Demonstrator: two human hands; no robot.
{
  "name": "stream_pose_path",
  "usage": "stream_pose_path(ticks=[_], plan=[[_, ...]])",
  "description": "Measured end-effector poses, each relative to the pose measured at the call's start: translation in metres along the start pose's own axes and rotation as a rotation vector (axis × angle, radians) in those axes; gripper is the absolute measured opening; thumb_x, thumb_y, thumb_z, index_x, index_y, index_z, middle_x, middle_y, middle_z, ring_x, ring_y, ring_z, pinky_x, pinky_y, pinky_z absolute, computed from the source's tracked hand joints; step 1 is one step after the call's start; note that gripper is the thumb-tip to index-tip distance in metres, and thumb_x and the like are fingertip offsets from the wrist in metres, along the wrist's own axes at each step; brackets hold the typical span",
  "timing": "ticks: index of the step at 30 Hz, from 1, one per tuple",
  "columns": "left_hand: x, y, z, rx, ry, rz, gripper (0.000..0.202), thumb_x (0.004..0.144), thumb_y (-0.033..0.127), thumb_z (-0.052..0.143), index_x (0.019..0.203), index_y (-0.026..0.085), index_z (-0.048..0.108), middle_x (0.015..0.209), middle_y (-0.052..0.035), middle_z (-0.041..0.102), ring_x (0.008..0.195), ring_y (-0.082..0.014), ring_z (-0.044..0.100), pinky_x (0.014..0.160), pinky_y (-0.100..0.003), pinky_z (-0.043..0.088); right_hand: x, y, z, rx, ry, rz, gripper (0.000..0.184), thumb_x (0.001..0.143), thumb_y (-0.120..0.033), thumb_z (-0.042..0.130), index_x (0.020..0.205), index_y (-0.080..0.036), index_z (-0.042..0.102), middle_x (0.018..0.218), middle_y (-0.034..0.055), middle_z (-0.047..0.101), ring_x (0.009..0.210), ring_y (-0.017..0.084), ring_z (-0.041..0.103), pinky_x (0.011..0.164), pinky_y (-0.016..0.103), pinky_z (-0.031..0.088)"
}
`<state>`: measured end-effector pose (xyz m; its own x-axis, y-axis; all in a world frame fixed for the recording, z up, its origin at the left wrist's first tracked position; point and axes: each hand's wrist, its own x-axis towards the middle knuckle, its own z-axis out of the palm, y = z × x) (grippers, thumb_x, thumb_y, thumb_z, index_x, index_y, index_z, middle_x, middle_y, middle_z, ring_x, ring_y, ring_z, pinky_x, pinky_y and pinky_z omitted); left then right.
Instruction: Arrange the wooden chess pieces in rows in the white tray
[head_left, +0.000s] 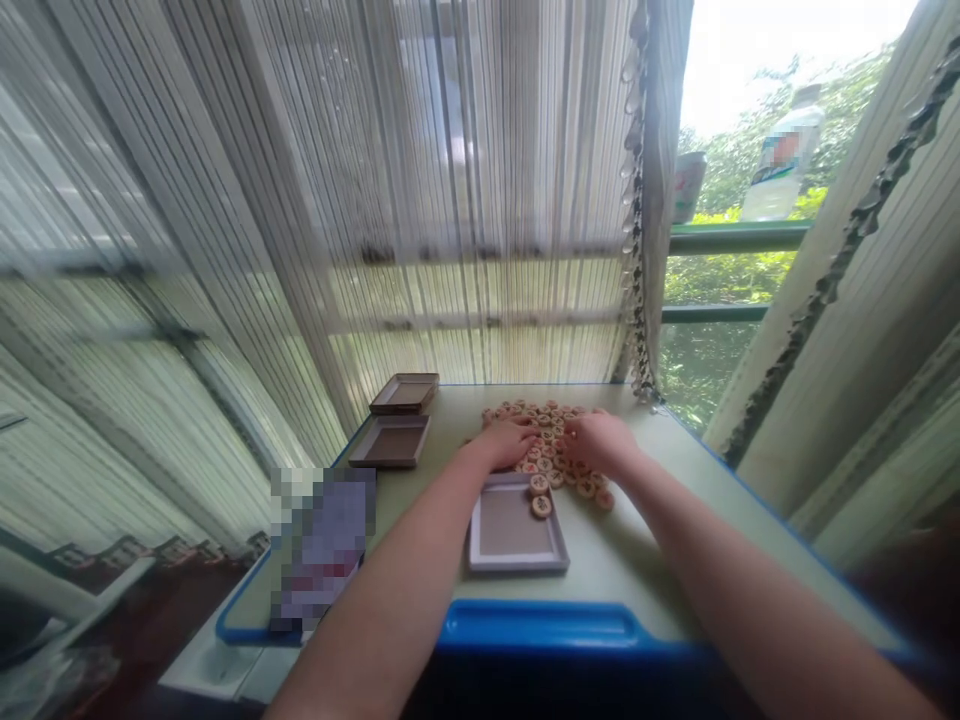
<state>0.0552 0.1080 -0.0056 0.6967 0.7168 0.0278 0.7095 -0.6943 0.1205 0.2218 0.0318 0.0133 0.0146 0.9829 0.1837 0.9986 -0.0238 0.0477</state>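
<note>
Both the left hand (513, 441) and right hand (601, 441) reach into round pieces (548, 449), centre frame.
Handling loose pieces seems the step; whether the fingers grasp any, I cannot tell. Lifting one likely calls for a fingertip pinch.

Probably a home: sheer curtains (487, 170) past far edge of surface (637, 555), bottle (784, 165) on window rail (739, 240), game pieces (547, 464) out.

Round pale wooden pieces (546, 464) — some marked in red, others dark — crowd together on the counter (609, 562), some overlapping. Just on the near side, a shallow open box (512, 530) with a pale rim lies flat, two dark-marked pieces (541, 506) at its far right corner.
</note>
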Motion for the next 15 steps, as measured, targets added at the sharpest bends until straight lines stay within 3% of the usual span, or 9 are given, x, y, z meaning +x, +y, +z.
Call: stream_pose_path(ticks=[7, 12, 15], plan=[[-0.008, 0.001, -0.001, 0.007, 0.086, 0.041, 0.041, 0.089, 0.040, 0.032, 0.116, 0.027, 0.059, 0.135, -0.0046, 0.046, 0.128, -0.0223, 0.034, 0.110, -0.043, 0.014, 0.000, -0.002, -0.001, 0.060, 0.081, 0.002, 0.049, 0.089, -0.046, 0.028, 0.080, -0.020, 0.069, 0.089, 0.0100, 0.068, 0.087, 0.023, 0.057, 0.071, 0.031, 0.041], [-0.006, 0.003, 0.001, 0.031, 0.111, 0.048, 0.039, 0.089, 0.039, 0.031, 0.108, 0.029, 0.063, 0.131, -0.0033, 0.049, 0.121, -0.0224, 0.043, 0.107, -0.046, 0.018, 0.001, -0.007, 0.003, 0.104, 0.094, 0.003, 0.057, 0.088, -0.055, 0.025, 0.078, -0.020, 0.069, 0.086, 0.0105, 0.068, 0.091, 0.024, 0.054, 0.076, 0.033, 0.039], [-0.006, 0.003, 0.002, 0.019, 0.123, 0.050, 0.038, 0.088, 0.040, 0.031, 0.106, 0.031, 0.064, 0.130, -0.0015, 0.050, 0.118, -0.0211, 0.045, 0.105, -0.043, 0.025, 0.000, -0.011, 0.006, 0.123, 0.104, -0.013, 0.057, 0.087, -0.055, 0.025, 0.079, -0.021, 0.069, 0.086, 0.0101, 0.068, 0.092, 0.025, 0.053, 0.077, 0.034, 0.037]])
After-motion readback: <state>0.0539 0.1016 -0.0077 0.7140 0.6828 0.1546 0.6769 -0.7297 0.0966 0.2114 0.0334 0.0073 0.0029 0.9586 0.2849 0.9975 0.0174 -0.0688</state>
